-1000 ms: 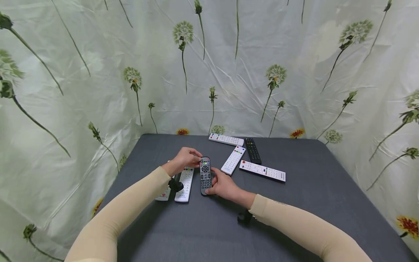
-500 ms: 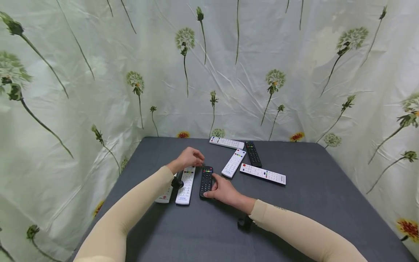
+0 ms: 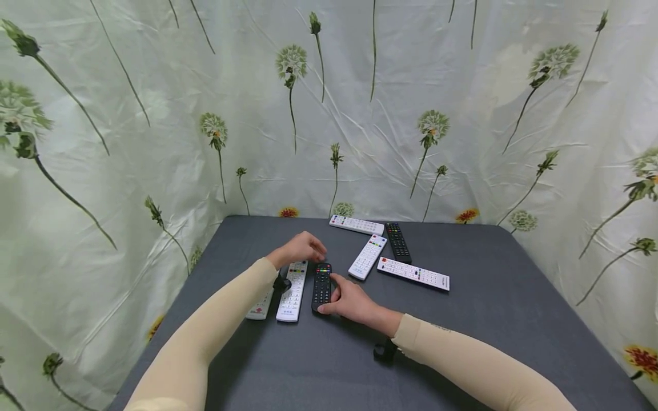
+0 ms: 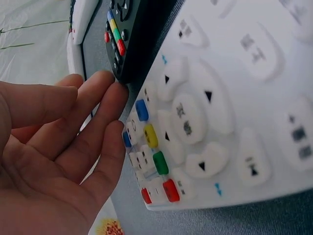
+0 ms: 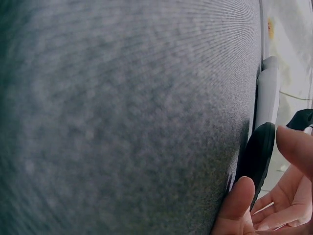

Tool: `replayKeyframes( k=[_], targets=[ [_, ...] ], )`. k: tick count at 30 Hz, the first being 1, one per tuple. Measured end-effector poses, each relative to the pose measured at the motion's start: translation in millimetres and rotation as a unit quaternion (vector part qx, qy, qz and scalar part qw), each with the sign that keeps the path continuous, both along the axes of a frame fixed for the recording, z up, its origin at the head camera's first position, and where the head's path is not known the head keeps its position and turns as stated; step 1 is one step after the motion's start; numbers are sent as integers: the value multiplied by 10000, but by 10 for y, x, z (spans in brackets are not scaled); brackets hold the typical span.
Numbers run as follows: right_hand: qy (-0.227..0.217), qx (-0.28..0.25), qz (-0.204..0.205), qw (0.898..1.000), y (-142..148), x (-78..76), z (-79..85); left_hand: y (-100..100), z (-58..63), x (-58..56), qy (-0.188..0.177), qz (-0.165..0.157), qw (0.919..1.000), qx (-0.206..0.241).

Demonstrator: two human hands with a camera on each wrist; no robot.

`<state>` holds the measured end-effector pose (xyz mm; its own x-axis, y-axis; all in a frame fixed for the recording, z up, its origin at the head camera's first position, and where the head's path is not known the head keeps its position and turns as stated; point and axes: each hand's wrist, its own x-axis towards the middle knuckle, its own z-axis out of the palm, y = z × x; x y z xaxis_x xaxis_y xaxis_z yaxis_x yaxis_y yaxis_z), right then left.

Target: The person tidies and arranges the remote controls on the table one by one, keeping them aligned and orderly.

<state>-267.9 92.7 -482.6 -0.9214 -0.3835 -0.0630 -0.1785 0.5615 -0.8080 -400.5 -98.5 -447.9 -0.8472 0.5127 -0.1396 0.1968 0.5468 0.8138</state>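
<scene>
A black remote control (image 3: 322, 285) with coloured buttons lies near the middle of the dark table. My right hand (image 3: 354, 299) holds it along its right side, thumb at the near end and a finger farther up the edge. In the right wrist view the remote's dark end (image 5: 259, 147) shows between thumb and fingertips. My left hand (image 3: 303, 248) hovers with loosely bent fingers just beyond the remote's far end. Below that hand is a white remote (image 3: 292, 294), seen large in the left wrist view; another white remote (image 3: 261, 306) is partly hidden by the left forearm.
Right of the hands lie a white remote (image 3: 367, 257), a black remote (image 3: 398, 242), another white remote (image 3: 413, 273) and one more white remote (image 3: 356, 224) near the back edge. A flower-printed curtain (image 3: 370, 114) hangs behind the table (image 3: 329, 371).
The black remote, earlier tilted up between both hands, now lies flatter. My left hand has let go of its far end; my right hand keeps its hold. The view has tipped slightly upward.
</scene>
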Motion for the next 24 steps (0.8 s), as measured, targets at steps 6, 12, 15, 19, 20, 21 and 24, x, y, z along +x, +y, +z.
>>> replayKeyframes(
  k=[6, 12, 15, 19, 20, 21, 24],
  targets=[
    [30, 58, 112, 9999, 25, -8, -12, 7, -8, -12, 21, -103, 9999, -43],
    [120, 147, 133, 9997, 22, 3, -11, -10, -41, -25, -14, -152, 9999, -37],
    [132, 138, 145, 9997, 18, 3, -13, -13, -47, -24, 57, -165, 9998, -46],
    [139, 144, 156, 9997, 13, 1, -18, -20, -39, -10, 122, -143, 9998, -36],
    [158, 145, 157, 9996, 12, 1, -19, -23, -35, -6, 133, -148, 9998, -29],
    [171, 156, 153, 9996, 11, 1, -22, -24, -32, -1, 147, -156, 9998, -25],
    [177, 175, 159, 9996, 11, 2, -24, -28, -31, 2, 143, -154, 9998, 11]
  ],
)
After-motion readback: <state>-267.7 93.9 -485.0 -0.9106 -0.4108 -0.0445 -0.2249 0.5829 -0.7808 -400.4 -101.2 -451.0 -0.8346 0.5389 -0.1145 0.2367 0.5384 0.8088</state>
